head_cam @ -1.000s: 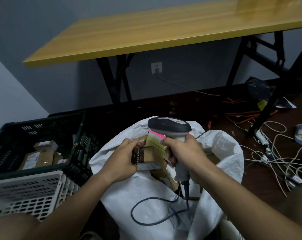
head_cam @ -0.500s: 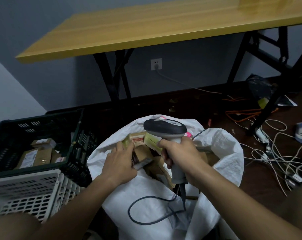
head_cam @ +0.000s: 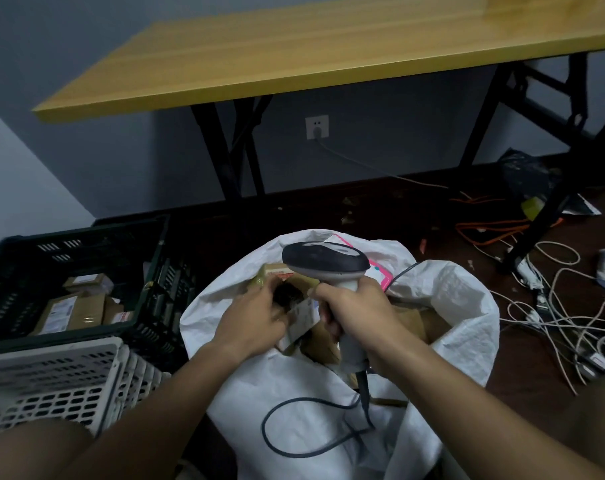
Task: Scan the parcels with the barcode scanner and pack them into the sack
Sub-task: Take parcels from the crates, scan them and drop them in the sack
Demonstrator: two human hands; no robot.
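Centrally, head view: the right hand (head_cam: 358, 315) grips the barcode scanner (head_cam: 325, 259) by its handle over the open sack (head_cam: 460, 306). The left hand (head_cam: 256, 322) lowers a small parcel (head_cam: 303, 318) into the sack's mouth; its fingers are blurred, apparently around the parcel. Release the parcel low among the packed boxes, keeping the scanner cable (head_cam: 294, 441) outside.
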